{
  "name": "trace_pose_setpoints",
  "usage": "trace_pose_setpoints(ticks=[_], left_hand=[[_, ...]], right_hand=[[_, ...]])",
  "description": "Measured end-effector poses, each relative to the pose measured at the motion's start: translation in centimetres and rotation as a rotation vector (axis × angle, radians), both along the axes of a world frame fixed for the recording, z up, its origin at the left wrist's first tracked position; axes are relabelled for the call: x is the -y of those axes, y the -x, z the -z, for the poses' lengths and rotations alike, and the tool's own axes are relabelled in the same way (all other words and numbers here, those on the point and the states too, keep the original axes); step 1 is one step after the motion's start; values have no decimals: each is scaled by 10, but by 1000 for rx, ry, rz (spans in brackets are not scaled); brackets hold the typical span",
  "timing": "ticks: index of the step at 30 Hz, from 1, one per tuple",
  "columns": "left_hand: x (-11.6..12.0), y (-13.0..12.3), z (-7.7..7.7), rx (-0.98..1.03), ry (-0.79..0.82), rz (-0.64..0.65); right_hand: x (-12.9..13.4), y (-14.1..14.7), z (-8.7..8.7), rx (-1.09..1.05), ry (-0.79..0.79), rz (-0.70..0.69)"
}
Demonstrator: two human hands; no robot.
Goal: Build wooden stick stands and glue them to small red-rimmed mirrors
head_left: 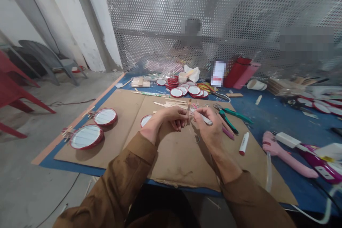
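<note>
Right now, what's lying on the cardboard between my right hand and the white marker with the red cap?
In the head view, green-handled pliers and a pink-handled tool lie between the right hand and the white marker, on the cardboard.

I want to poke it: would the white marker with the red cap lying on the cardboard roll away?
Probably, a little. The white marker looks round and smooth, so a sideways push would likely roll it across the flat cardboard. It seems light and stiff, easy to lift. A push along its length would more likely slide it.
</note>
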State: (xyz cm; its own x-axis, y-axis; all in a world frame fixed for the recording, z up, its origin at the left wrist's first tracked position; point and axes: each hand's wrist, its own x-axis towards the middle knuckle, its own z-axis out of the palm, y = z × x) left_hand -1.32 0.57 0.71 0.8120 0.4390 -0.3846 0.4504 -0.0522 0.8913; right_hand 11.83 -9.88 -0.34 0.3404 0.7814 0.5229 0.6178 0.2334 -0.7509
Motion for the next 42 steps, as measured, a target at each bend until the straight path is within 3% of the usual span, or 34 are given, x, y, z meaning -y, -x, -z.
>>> trace_pose_setpoints(ticks=[16,26,37,42], left_hand=[[-4,2,9,61,8,19],[2,2,-3,1,-21,14],[-2,2,3,30,2,25],[2,2,-3,7,-27,21]], right_hand=[[-1,0,2,12,-32,-25],[1,2,-2,29,-12,-34],[2,2,-5,5,1,-41],[2,2,-6,13,-2,-46]])
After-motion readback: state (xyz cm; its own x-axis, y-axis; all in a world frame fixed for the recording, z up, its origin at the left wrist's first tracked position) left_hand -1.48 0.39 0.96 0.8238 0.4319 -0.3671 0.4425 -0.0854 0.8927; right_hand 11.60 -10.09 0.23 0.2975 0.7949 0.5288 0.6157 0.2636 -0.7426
